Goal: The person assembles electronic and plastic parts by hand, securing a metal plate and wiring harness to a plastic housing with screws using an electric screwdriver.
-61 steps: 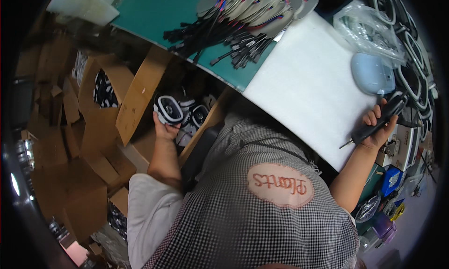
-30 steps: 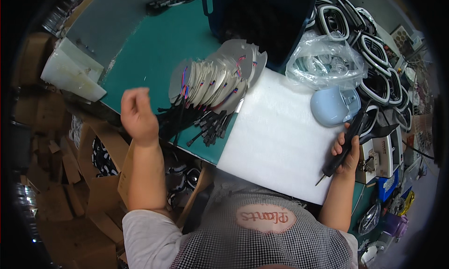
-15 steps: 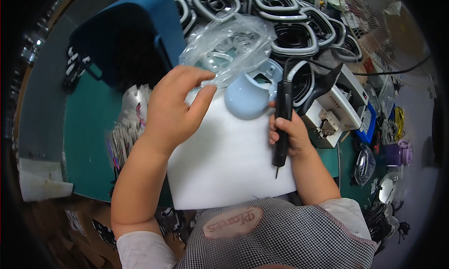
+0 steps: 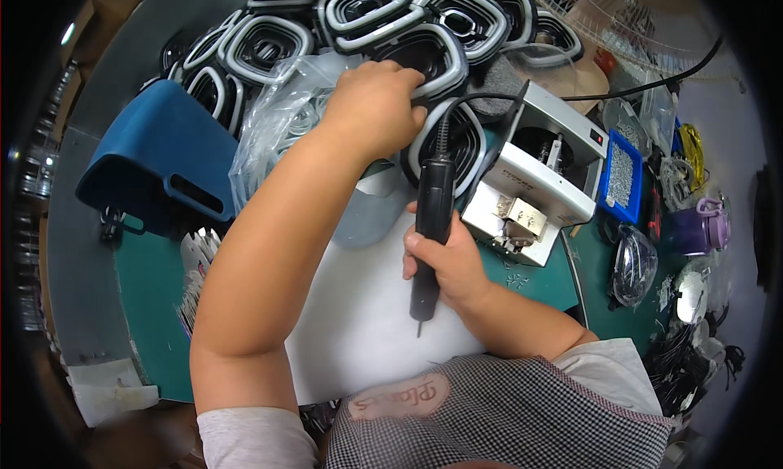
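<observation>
My right hand (image 4: 447,261) is closed around a black electric screwdriver (image 4: 435,208), its thin bit pointing down over a white foam sheet (image 4: 359,306). A cable runs from the screwdriver's upper end. My left hand (image 4: 379,106) reaches far forward over a black square frame with a grey rim (image 4: 432,57). Its thumb and fingers are apart near the frame's close edge; whether they touch it is hard to make out. Behind my left forearm, a light blue rounded shell (image 4: 367,224) lies partly hidden on the foam. A clear plastic bag (image 4: 273,118) with clear ring-shaped parts sits beside that forearm.
More grey-rimmed black frames (image 4: 265,49) are heaped along the back. A blue bin (image 4: 155,159) lies at the left, above a stack of papers or packets (image 4: 192,298). Right of the screwdriver stands a white screw feeder (image 4: 546,175), beside a blue tray of screws (image 4: 621,175).
My left hand has moved forward and right, from beside the plastic bag to the black frames. The right hand keeps hold of the screwdriver. The whole view has shifted.
</observation>
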Tool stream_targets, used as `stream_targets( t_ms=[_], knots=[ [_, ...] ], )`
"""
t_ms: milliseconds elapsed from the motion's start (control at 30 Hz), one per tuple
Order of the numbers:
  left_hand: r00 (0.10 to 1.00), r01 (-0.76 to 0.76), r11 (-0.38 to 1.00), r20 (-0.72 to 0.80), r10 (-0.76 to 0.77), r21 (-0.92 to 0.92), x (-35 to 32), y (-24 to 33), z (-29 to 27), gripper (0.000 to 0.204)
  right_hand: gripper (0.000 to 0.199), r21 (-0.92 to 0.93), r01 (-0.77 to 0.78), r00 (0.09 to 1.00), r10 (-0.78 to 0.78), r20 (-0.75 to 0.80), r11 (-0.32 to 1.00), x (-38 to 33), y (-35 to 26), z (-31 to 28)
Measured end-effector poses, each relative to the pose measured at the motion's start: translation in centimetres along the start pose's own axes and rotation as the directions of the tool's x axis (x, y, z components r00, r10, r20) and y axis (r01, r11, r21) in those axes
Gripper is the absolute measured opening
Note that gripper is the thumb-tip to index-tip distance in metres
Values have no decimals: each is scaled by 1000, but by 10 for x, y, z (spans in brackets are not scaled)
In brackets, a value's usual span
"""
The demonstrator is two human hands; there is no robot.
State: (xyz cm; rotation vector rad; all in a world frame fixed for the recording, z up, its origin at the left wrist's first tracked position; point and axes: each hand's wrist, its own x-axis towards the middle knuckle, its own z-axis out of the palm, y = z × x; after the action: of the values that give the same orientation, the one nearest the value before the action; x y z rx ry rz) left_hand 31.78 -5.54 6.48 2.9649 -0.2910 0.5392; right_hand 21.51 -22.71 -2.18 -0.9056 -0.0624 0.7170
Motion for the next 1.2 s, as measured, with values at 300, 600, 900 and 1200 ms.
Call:
stream_targets(
  t_ms=[300,600,900,1200],
  knots=[
    [964,151,988,217,-152,21,24,15,14,48,44,20,-3,999,4,-51,1000,4,8,-2],
    [946,316,937,-25,-323,-150,41,32,2,38,40,90,45,995,-37,-90,995,3,11,1],
    [890,265,116,196,-411,-957,-26,-24,-94,31,40,56,61,995,-56,-78,997,1,13,-3],
    [547,817,413,767,-334,-403,-180,-13,-84,35,35,8,119,991,-119,-61,993,7,13,-1]
  ],
)
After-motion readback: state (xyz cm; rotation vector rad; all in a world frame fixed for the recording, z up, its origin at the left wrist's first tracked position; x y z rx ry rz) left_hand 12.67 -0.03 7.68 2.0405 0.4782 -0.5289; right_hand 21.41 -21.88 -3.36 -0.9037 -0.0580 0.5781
